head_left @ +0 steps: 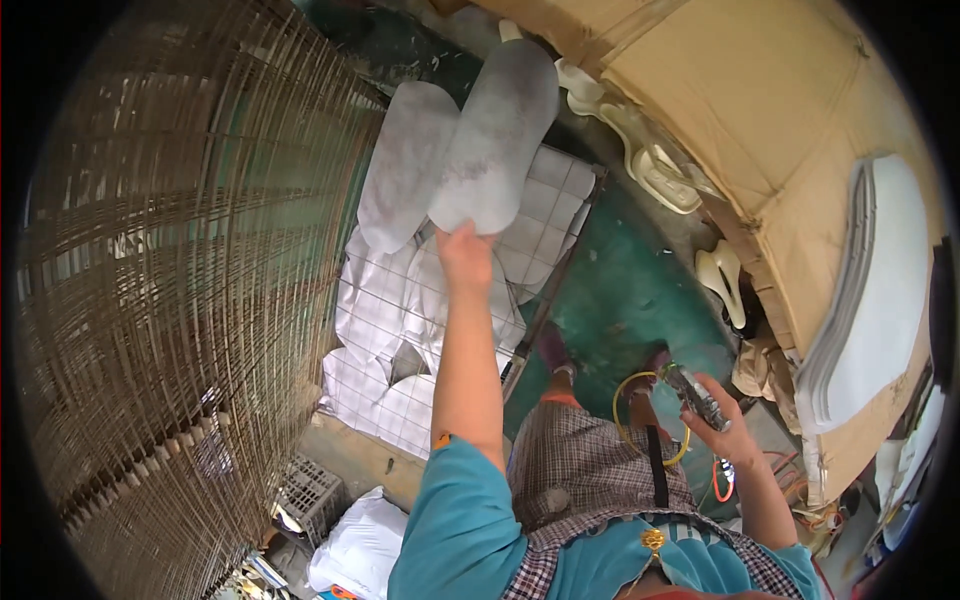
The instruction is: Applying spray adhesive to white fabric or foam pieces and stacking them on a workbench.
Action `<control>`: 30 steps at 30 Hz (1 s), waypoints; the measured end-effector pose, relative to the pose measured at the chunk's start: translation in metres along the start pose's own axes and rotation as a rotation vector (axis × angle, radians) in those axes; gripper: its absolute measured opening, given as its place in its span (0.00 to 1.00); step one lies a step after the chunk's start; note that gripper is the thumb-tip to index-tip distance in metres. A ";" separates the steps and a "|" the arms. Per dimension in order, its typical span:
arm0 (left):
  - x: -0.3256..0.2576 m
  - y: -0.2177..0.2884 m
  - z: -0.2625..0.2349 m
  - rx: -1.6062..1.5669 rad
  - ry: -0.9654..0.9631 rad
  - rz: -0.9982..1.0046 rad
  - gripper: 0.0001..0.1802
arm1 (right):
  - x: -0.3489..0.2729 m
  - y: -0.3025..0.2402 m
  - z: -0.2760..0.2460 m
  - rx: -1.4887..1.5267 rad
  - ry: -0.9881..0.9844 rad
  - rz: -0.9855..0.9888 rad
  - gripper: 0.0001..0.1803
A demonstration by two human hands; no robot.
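Note:
My left hand [467, 257] is stretched forward, its fingers closed on the near end of a long grey-white panel with rounded ends [500, 130]. A similar rounded panel [405, 165] lies just left of it, partly overlapped. Both are over a wire mesh rack [540, 235] on which several white pieces lie. My right hand [722, 425], low at my right side, is wrapped round a grimy metallic spray gun [697, 393]. A yellow hose [618, 408] loops beside the gun. My fingers hide part of the gun.
Tall stacked wire racks [170, 270] stand along the left. On the right is a large cardboard sheet [740, 110] with a stack of curved white panels [865, 300] against it. Cream shaped parts [665, 180] lie along its foot. A grey crate [308, 490] and white bag [358, 540] sit lower left.

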State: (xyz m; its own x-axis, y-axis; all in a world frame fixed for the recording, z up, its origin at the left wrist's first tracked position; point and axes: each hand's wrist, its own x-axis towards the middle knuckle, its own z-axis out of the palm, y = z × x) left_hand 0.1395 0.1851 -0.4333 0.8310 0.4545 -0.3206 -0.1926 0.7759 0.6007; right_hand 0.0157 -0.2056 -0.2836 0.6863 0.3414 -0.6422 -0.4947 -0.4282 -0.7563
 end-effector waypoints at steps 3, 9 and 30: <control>0.000 -0.042 -0.077 0.129 0.125 -0.103 0.33 | 0.014 0.003 0.007 0.000 -0.025 0.039 0.26; -0.048 -0.051 -0.237 0.259 0.736 -0.499 0.51 | 0.016 0.007 0.015 -0.095 -0.057 -0.064 0.27; -0.235 -0.097 0.047 1.136 0.199 -0.715 0.29 | -0.376 -0.043 -0.155 0.218 0.794 -0.384 0.27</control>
State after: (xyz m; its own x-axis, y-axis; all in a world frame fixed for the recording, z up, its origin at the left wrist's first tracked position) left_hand -0.0126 -0.0177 -0.3821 0.4595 0.2372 -0.8559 0.8594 0.1247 0.4959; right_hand -0.1384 -0.4450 0.0095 0.9504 -0.2837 -0.1278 -0.1911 -0.2082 -0.9592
